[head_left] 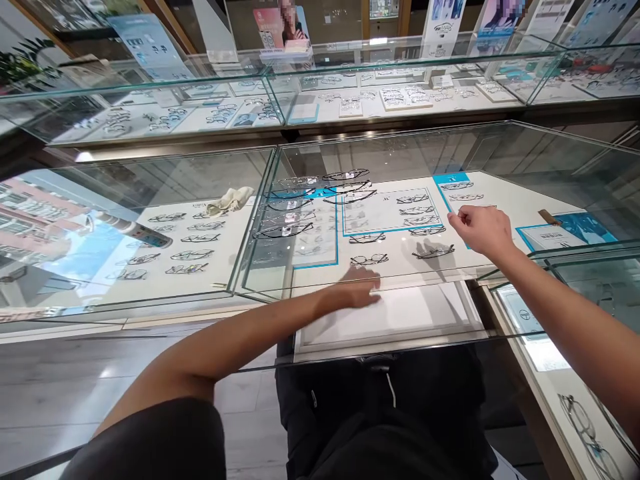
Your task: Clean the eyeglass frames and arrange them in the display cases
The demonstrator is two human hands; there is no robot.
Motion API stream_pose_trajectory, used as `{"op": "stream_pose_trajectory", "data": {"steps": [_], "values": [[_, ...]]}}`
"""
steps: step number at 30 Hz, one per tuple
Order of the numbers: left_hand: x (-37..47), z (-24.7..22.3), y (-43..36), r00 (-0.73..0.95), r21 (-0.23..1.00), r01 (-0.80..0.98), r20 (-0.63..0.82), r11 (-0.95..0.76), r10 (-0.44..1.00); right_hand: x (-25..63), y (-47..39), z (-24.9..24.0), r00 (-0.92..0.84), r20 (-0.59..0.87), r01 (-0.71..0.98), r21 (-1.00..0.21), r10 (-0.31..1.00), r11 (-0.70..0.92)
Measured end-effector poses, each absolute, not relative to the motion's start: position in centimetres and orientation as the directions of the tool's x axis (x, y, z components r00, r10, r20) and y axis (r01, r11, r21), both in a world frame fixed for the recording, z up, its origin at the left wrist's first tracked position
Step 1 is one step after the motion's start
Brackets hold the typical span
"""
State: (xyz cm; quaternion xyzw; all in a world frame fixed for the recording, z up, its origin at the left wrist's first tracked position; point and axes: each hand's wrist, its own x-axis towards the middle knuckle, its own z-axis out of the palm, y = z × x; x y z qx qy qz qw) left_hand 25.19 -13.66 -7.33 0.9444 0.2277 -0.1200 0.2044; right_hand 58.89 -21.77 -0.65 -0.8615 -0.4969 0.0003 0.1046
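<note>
Inside the glass case (493, 185), glasses (369, 259) lie in rows, seemingly part-arranged; the left hand (357, 291) spreads loosely, the right hand (483, 229) curls, its hold unclear.

The scene is bright. Daylight mirrors a pink building and blue sky across the glass (65, 233) at left, washing out what lies beneath. Small highlights dot the metal trim (370, 135), and a pale sheen crosses the floor (45, 387). Soft shadows fall on the white surface (500, 193) around the nearest eyeglasses (433, 253). Wide-angle stretching enlarges the sleeve (160, 440); a poster (270, 30) carries a pixelated patch.
</note>
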Motion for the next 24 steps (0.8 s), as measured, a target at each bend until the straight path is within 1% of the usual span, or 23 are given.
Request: {"op": "stream_pose_trajectory", "data": {"steps": [1, 2, 3, 4, 5, 6, 7, 9, 10, 11, 12, 14, 16, 20, 24], "values": [[24.4, -5.8, -15.0, 0.880, 0.390, 0.448, -0.353, -0.804, 0.319, 58.9, -21.8, -0.7, 0.504, 0.106, 0.858, -0.182, 0.857, -0.481], [23.7, -4.0, -16.2, 0.884, 0.502, 0.428, -0.407, -0.751, 0.232, 58.9, -21.8, -0.7, 0.502, 0.107, 0.859, -0.182, 0.858, -0.479], [23.1, -2.1, -16.9, 0.894, 0.591, 0.404, -0.417, -0.698, 0.165, 58.9, -21.8, -0.7, 0.501, 0.106, 0.859, -0.180, 0.859, -0.479], [22.7, -0.1, -17.2, 0.911, 0.640, 0.370, -0.392, -0.673, 0.129, 58.9, -21.8, -0.7, 0.502, 0.104, 0.859, -0.176, 0.859, -0.481], [22.5, 1.9, -16.9, 0.930, 0.650, 0.335, -0.344, -0.682, 0.130, 58.9, -21.8, -0.7, 0.502, 0.103, 0.859, -0.174, 0.859, -0.481], [22.6, 3.8, -16.0, 0.942, 0.623, 0.321, -0.289, -0.713, 0.171, 58.9, -21.8, -0.7, 0.501, 0.102, 0.860, -0.174, 0.859, -0.480], [22.9, 5.5, -14.6, 0.942, 0.566, 0.334, -0.236, -0.754, 0.239, 58.9, -21.8, -0.7, 0.501, 0.103, 0.860, -0.174, 0.860, -0.480], [24.0, 7.8, -10.5, 0.878, 0.379, 0.456, -0.045, -0.805, 0.477, 58.9, -21.8, -0.7, 0.500, 0.104, 0.860, -0.176, 0.860, -0.479], [24.8, 8.5, -8.2, 0.832, 0.293, 0.517, 0.049, -0.804, 0.553, 58.9, -21.8, -0.7, 0.500, 0.104, 0.860, -0.175, 0.860, -0.479], [25.5, 8.8, -5.9, 0.794, 0.220, 0.565, 0.116, -0.795, 0.596, 58.9, -21.8, -0.7, 0.502, 0.103, 0.859, -0.174, 0.859, -0.481], [26.3, 8.8, -3.7, 0.770, 0.161, 0.600, 0.149, -0.783, 0.621, 58.9, -21.8, -0.8, 0.503, 0.103, 0.859, -0.173, 0.858, -0.483], [27.9, 8.4, -0.3, 0.759, 0.078, 0.634, 0.127, -0.769, 0.638, 58.9, -21.8, -0.8, 0.507, 0.102, 0.856, -0.174, 0.856, -0.486], [29.2, 7.8, 1.7, 0.744, 0.016, 0.665, 0.074, -0.747, 0.664, 58.9, -21.7, -0.8, 0.511, 0.102, 0.854, -0.175, 0.853, -0.491], [31.1, 6.6, 3.1, 0.699, -0.080, 0.709, -0.052, -0.700, 0.713, 59.0, -21.7, -1.0, 0.514, 0.105, 0.851, -0.182, 0.851, -0.492], [32.2, 5.7, 3.5, 0.685, -0.151, 0.714, -0.052, -0.683, 0.727, 59.0, -21.6, -1.1, 0.509, 0.118, 0.855, -0.184, 0.853, -0.485]]}}
